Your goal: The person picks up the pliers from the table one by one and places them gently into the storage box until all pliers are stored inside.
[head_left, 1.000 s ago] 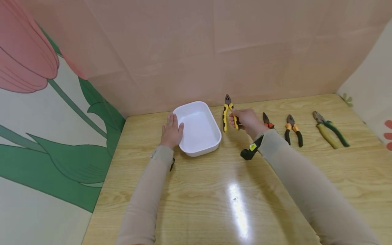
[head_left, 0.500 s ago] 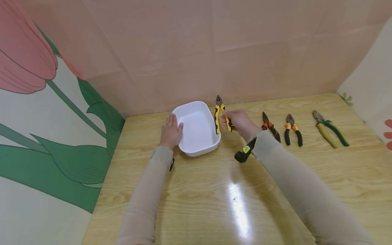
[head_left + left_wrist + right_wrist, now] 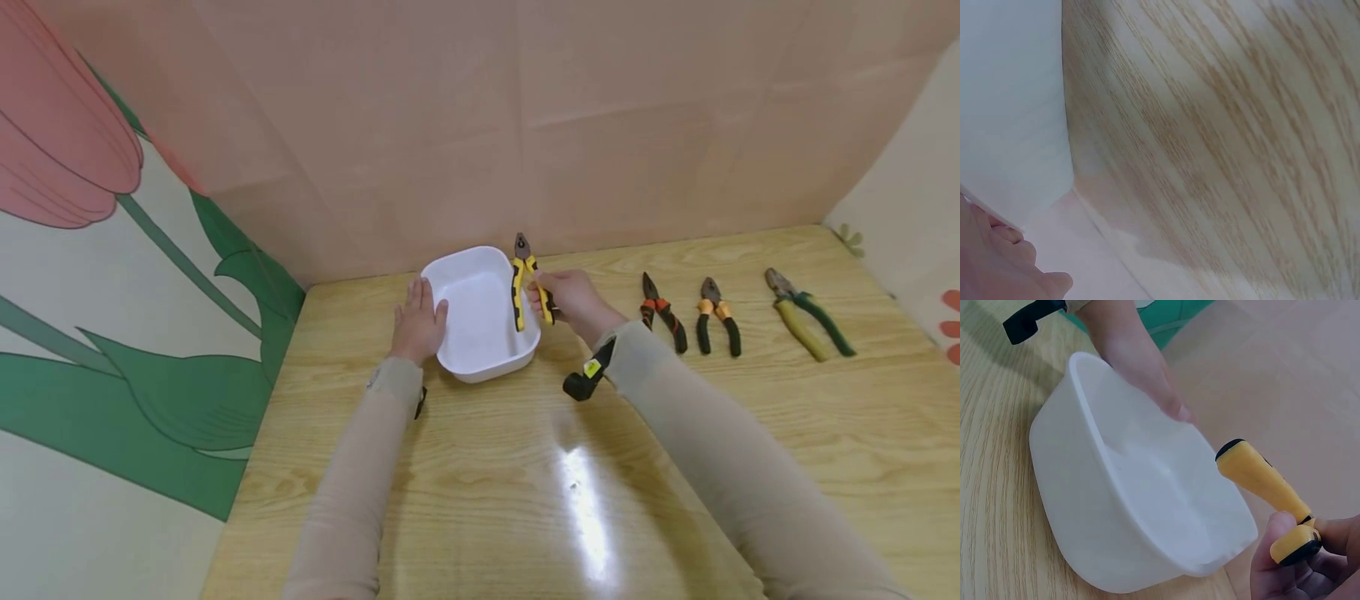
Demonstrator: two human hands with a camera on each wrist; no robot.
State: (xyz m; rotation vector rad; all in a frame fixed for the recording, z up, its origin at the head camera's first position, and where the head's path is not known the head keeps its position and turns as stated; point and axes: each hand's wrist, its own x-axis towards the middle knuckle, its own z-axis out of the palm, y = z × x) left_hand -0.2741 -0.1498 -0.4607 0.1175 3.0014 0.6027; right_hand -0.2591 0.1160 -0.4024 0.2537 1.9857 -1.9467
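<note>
Nearest you, your two sleeved forearms reach out over the table (image 3: 480, 467), a black strap hanging at your right wrist. Your left hand (image 3: 418, 323) lies flat with fingers straight against the left rim of the tub (image 3: 480, 362), so that grip is spread and pinches nothing; the right wrist view shows its fingertips hooked just over the rim. The tub sits on the table toward the far left, close to the wall.

Your right hand (image 3: 567, 297) has its grip curled round the yellow pliers (image 3: 522, 279), fingers wrapped on the lower handles. The pliers stand nearly upright, nose pointing up and away, held above the tub's right rim and clear of the table.

To the right, three more pliers lie on the table in a row: an orange pair (image 3: 663, 312) just beside your right wrist, a second pair (image 3: 717, 315) next to it, and a green pair (image 3: 808, 313) farthest right, well apart from the tub.
</note>
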